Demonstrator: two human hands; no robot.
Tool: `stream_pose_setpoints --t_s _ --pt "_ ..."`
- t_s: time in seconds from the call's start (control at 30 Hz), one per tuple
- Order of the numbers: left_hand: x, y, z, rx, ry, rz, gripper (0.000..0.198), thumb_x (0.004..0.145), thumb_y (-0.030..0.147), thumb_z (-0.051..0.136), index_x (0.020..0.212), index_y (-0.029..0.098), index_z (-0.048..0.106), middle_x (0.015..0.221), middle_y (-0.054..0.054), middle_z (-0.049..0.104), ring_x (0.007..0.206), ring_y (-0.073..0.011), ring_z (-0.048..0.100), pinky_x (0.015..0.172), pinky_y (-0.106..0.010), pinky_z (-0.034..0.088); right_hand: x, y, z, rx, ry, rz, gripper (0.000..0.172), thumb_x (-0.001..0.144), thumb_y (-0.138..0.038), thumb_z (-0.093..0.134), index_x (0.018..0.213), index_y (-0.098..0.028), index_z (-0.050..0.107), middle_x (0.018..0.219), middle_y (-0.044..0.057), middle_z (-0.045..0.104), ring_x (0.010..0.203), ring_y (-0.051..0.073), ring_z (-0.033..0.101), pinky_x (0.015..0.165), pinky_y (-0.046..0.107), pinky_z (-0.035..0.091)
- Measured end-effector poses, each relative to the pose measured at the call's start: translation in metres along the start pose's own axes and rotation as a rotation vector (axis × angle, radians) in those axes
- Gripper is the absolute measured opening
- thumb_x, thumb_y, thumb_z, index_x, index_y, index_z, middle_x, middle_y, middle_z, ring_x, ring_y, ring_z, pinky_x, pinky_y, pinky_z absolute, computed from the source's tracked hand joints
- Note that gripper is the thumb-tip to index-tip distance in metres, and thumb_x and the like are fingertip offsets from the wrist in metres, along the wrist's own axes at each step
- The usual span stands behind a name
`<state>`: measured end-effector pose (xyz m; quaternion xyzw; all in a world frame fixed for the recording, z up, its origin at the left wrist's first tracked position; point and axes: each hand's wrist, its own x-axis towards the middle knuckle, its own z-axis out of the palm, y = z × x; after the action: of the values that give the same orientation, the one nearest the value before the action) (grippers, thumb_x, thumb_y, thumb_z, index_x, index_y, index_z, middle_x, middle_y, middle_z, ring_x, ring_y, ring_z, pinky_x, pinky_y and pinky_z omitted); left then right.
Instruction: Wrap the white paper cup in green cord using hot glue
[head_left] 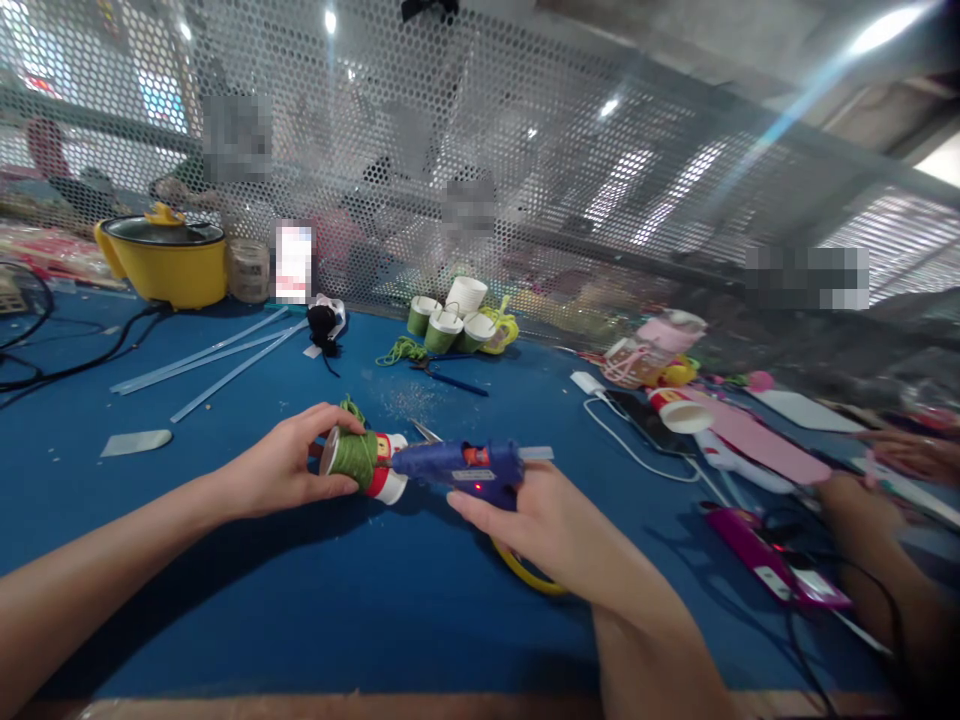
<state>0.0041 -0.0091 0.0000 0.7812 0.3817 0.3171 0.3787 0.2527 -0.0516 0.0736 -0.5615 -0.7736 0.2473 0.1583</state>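
My left hand (289, 462) grips a paper cup (365, 464) lying on its side, partly wrapped in green cord, with red and white showing near its mouth. My right hand (536, 517) is closed round the handle of a blue hot glue gun (465, 463). The gun's nozzle points left and touches the cup. A clear glue stick pokes out of the gun's back. Both hands hover just above the blue table (300, 600). A yellow cable loop (525, 575) lies under my right wrist.
Several green-wrapped cups (450, 325) and green cord (401, 350) stand at the back. A yellow pot (165, 260) and long glue sticks (217, 362) lie far left. Right of me are a phone, a white charger cable (630, 445), pink items and another person's hand (911, 455). A perforated metal screen closes the back.
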Motion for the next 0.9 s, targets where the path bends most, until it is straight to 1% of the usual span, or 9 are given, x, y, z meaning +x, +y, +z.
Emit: stream_pose_setpoints --t_s 0.1,0.2,0.3,0.4,0.5,0.57,0.77,0.9 --pt "-0.001 0.001 0.0 -0.005 -0.006 0.004 0.036 0.072 0.026 0.065 0.104 0.021 0.05 0.107 -0.006 0.051 0.093 -0.0208 0.056 0.081 -0.037 0.051 0.001 0.001 0.0 0.023 0.027 -0.001 0.023 0.08 -0.039 0.053 0.073 -0.019 0.061 0.063 -0.003 0.058 0.057 0.012 0.048 0.055 0.022 0.041" --pt "-0.001 0.002 0.0 0.009 -0.014 0.022 0.035 0.071 0.023 0.065 0.103 0.022 0.05 0.107 -0.005 0.051 0.095 -0.0209 0.055 0.081 -0.036 0.05 0.003 -0.001 0.001 0.077 0.024 0.037 0.023 0.08 -0.039 0.052 0.077 -0.018 0.062 0.058 -0.003 0.056 0.051 0.012 0.047 0.049 0.022 0.04" --pt "-0.001 0.003 0.0 0.033 -0.013 0.046 0.036 0.07 0.022 0.065 0.103 0.022 0.05 0.107 -0.005 0.051 0.097 -0.0214 0.054 0.081 -0.035 0.05 0.006 -0.004 0.003 0.128 0.028 0.085 0.024 0.078 -0.038 0.054 0.068 -0.018 0.061 0.047 -0.003 0.051 0.044 0.011 0.046 0.045 0.022 0.04" --pt "-0.002 0.004 0.0 0.055 -0.013 0.057 0.035 0.07 0.022 0.066 0.102 0.022 0.051 0.106 -0.005 0.052 0.095 -0.0218 0.054 0.08 -0.035 0.049 0.008 -0.007 0.004 0.163 0.028 0.116 0.029 0.077 -0.037 0.054 0.055 -0.019 0.056 0.039 -0.003 0.049 0.041 0.012 0.046 0.044 0.022 0.042" --pt "-0.003 0.005 0.0 0.084 -0.021 0.066 0.036 0.07 0.021 0.065 0.103 0.022 0.05 0.106 -0.005 0.051 0.095 -0.0217 0.054 0.079 -0.034 0.049 0.009 -0.008 0.005 0.176 0.031 0.142 0.036 0.077 -0.037 0.055 0.046 -0.02 0.047 0.039 -0.002 0.049 0.04 0.011 0.046 0.044 0.022 0.043" --pt "-0.003 0.006 -0.001 0.085 -0.028 0.064 0.035 0.071 0.02 0.065 0.103 0.022 0.05 0.107 -0.005 0.051 0.096 -0.0215 0.053 0.079 -0.033 0.049 0.01 -0.008 0.005 0.179 0.031 0.153 0.038 0.076 -0.037 0.055 0.044 -0.02 0.044 0.04 -0.002 0.05 0.04 0.011 0.046 0.044 0.021 0.042" --pt "-0.003 0.006 -0.001 0.101 -0.041 0.086 0.035 0.071 0.019 0.064 0.102 0.022 0.049 0.107 -0.005 0.05 0.096 -0.0217 0.053 0.078 -0.033 0.047 0.007 -0.009 0.003 0.188 0.018 0.141 0.039 0.076 -0.037 0.055 0.043 -0.02 0.043 0.039 -0.003 0.049 0.041 0.01 0.045 0.044 0.021 0.041" --pt "-0.002 0.009 -0.002 0.144 -0.057 0.112 0.035 0.071 0.016 0.064 0.102 0.022 0.048 0.108 -0.005 0.049 0.096 -0.0216 0.052 0.082 -0.035 0.045 0.01 -0.009 0.005 0.195 0.034 0.147 0.03 0.076 -0.036 0.056 0.053 -0.019 0.05 0.039 -0.004 0.049 0.039 0.01 0.045 0.043 0.021 0.039"
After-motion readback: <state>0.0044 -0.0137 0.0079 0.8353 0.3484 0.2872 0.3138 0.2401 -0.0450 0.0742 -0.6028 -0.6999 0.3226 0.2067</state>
